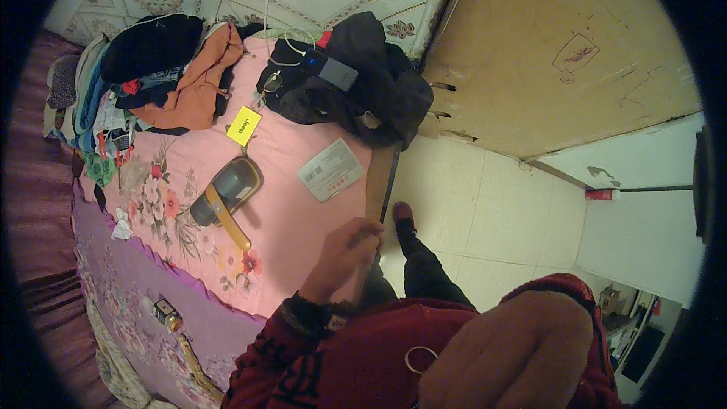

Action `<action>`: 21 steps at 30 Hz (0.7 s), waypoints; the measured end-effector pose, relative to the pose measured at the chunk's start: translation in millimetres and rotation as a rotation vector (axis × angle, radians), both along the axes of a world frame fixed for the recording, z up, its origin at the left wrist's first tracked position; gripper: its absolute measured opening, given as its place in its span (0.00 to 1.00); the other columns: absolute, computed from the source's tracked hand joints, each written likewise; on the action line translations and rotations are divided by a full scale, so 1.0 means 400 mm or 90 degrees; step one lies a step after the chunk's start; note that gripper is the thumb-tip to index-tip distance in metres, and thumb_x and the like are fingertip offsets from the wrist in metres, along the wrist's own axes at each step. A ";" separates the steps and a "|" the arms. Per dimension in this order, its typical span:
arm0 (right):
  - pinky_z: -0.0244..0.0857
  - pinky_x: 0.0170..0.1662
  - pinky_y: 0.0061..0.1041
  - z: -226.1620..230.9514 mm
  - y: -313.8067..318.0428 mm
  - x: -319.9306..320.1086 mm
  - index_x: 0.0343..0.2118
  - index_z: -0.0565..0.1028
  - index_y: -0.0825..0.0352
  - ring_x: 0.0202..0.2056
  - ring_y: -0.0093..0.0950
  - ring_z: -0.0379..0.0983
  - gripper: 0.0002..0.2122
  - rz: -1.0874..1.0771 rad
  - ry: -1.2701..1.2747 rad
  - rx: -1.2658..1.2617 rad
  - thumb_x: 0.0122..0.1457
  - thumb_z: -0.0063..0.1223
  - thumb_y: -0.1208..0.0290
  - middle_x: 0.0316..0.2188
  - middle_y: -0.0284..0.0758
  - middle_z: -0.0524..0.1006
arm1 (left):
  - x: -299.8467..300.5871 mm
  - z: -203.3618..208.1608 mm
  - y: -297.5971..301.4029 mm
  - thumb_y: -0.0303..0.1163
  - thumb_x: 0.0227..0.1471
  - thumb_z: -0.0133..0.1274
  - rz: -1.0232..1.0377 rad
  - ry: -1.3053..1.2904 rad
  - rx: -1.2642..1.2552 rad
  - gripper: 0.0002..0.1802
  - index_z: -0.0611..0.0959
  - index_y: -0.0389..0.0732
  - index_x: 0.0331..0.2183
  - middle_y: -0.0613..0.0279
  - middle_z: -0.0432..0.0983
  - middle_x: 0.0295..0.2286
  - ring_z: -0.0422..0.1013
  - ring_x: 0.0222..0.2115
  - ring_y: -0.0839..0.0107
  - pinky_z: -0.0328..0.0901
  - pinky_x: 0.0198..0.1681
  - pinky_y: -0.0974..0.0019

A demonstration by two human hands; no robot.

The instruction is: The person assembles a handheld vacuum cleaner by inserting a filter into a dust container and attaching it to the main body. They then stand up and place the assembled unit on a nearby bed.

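My left hand (344, 256) hovers near the right edge of the pink bedspread (295, 235), its fingers curled loosely inward with nothing visible in them. My right hand (515, 348) looms large and blurred at the lower right, close to the camera; its fingers cannot be made out. A pale ring shape (421, 360) shows against my red top beside it. Nearest beyond my left hand lies a white printed packet (331, 170). Further left rest a dark oblong case (236, 183) with a tan curved strap (227, 220) across it, and a small yellow box (244, 126).
Folded clothes (144, 68) are stacked at the far left. Dark clothing (363, 91) carries a grey-blue device (329, 70) with a white cable, and glasses (271, 82). A small bottle (166, 314) lies on purple cloth. A wooden panel (568, 53) stands right, above the tiled floor (485, 204).
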State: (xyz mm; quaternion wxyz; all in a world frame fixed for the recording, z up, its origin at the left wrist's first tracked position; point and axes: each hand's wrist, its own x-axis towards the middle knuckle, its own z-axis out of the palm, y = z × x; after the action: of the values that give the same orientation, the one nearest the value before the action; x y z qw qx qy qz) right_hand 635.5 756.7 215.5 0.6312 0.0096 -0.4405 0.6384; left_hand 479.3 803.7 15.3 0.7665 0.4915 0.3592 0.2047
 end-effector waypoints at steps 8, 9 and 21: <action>0.67 0.19 0.19 -0.011 0.006 -0.001 0.29 0.75 0.78 0.20 0.29 0.74 0.11 0.020 -0.013 0.010 0.51 0.59 0.72 0.24 0.45 0.74 | -0.008 0.000 -0.001 0.28 0.51 0.46 0.010 -0.006 0.016 0.11 0.74 0.36 0.38 0.64 0.71 0.28 0.65 0.21 0.79 0.62 0.25 0.74; 0.67 0.18 0.19 -0.011 0.006 -0.010 0.29 0.75 0.78 0.20 0.29 0.74 0.11 0.023 -0.010 0.008 0.51 0.58 0.72 0.24 0.45 0.74 | -0.008 0.001 0.000 0.29 0.51 0.46 0.010 0.004 0.025 0.12 0.74 0.36 0.38 0.64 0.71 0.28 0.65 0.21 0.79 0.62 0.25 0.74; 0.64 0.14 0.22 -0.050 0.006 -0.049 0.34 0.70 0.82 0.17 0.29 0.72 0.11 0.062 0.062 0.080 0.53 0.55 0.77 0.22 0.48 0.73 | -0.017 -0.008 0.007 0.29 0.50 0.47 -0.002 0.011 0.017 0.12 0.74 0.36 0.38 0.64 0.71 0.28 0.65 0.22 0.79 0.62 0.26 0.74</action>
State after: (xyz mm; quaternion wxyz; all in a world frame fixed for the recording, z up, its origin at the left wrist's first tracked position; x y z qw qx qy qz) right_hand 616.0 759.2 195.6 0.6181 0.1019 -0.4472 0.6385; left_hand 472.5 806.4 12.0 0.7570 0.5043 0.3621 0.2038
